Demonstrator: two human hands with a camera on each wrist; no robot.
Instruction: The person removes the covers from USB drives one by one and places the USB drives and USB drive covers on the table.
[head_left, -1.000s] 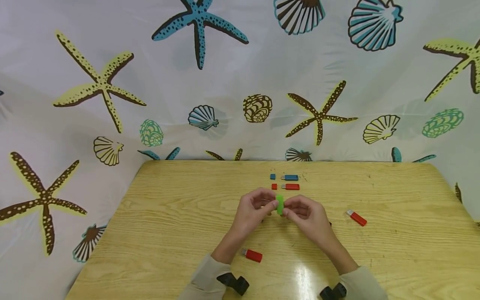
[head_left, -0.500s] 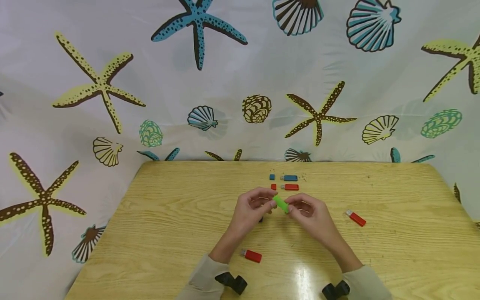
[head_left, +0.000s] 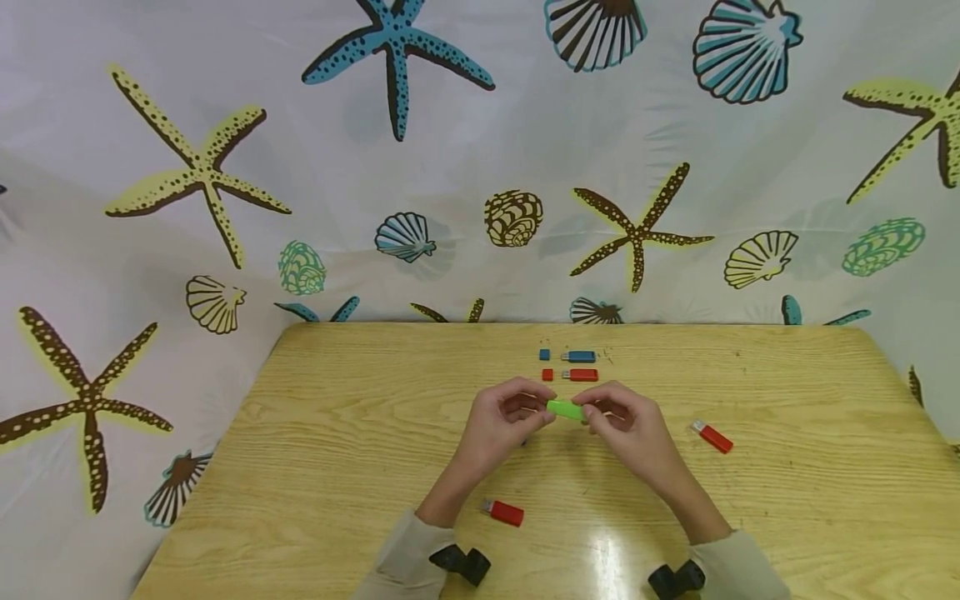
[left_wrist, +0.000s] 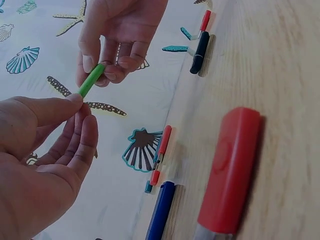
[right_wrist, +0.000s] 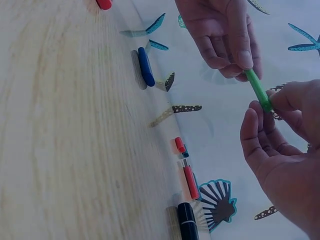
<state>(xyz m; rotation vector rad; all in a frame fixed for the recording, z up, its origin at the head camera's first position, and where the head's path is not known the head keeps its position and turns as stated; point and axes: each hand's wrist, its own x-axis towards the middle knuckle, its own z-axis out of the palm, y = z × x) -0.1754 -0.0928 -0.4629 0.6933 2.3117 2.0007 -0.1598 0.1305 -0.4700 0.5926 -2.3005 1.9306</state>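
Looking slim, smooth and bright green from here: USB stick | held crosswise above the wooden table | left hand pinches one end, right hand the other, both grips narrow

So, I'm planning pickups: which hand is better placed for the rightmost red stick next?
Probably the right hand: the red stick lies on its side, farther from the left hand. Both pinch the green stick, though.
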